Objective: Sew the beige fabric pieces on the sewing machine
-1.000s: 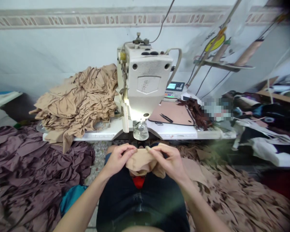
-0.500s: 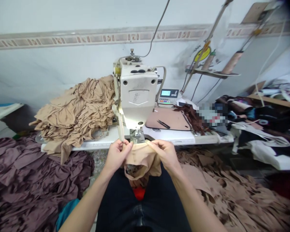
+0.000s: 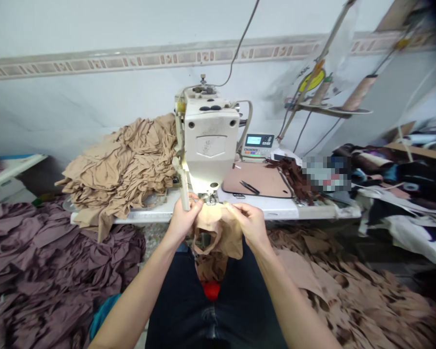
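A beige garment (image 3: 218, 228) hangs between my hands, its upper edge at the presser foot of a white sewing machine (image 3: 211, 140). My left hand (image 3: 185, 215) pinches the edge left of the foot, thumb against fingers. On the right, my right hand (image 3: 247, 220) grips the same edge between thumb and fingertips. The lower part of the cloth droops over the table's front edge above my lap, with an opening showing in it. The machine's lamp lights the needle area. Whether the foot is down on the cloth I cannot tell.
A heap of beige cloth (image 3: 123, 169) lies left on the white table (image 3: 276, 207). Right of the machine are black thread snips (image 3: 249, 187) on a pink mat (image 3: 265, 174), a control panel (image 3: 257, 144) and thread cones (image 3: 361, 92). Purple cloth (image 3: 58, 271) and brown cloth (image 3: 349, 286) flank me.
Both hands have carried the garment forward, bringing its edge from in front of the presser foot up to it. The view has shifted slightly.
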`<state>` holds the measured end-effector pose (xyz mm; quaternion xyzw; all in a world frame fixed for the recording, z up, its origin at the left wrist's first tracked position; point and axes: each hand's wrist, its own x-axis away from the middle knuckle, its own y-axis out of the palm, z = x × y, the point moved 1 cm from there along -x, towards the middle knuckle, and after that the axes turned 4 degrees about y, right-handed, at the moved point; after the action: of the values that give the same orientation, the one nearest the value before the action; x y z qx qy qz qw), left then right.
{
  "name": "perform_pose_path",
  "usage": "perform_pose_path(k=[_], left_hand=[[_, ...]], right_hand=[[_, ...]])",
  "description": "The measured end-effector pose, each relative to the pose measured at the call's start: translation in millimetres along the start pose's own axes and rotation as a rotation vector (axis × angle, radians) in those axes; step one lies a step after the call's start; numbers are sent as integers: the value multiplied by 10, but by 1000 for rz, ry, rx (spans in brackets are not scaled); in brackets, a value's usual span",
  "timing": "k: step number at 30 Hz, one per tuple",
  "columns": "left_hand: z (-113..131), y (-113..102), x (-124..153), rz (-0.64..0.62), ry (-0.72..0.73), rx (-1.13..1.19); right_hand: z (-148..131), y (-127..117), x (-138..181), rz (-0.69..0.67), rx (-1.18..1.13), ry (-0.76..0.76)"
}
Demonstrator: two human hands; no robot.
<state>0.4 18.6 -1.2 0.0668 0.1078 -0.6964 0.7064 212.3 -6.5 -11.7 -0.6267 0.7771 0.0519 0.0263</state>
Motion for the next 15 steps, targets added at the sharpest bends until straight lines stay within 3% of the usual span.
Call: perform_pose_path(k=[6,11,13,15], left_hand=[[-82,-211,151,-28,-3,-52],[-242,-762,371,-27,-1,-234],[-269,-1047,387,24,-13,-285],[-252,-1353,328,127,23,-332]], right_hand=[[273,-250,297,-81,87,87],[622,-581,746,-478,60,388],[726,-694,851,-448,-7,446],[780,-766,878,-269,-55,470]])
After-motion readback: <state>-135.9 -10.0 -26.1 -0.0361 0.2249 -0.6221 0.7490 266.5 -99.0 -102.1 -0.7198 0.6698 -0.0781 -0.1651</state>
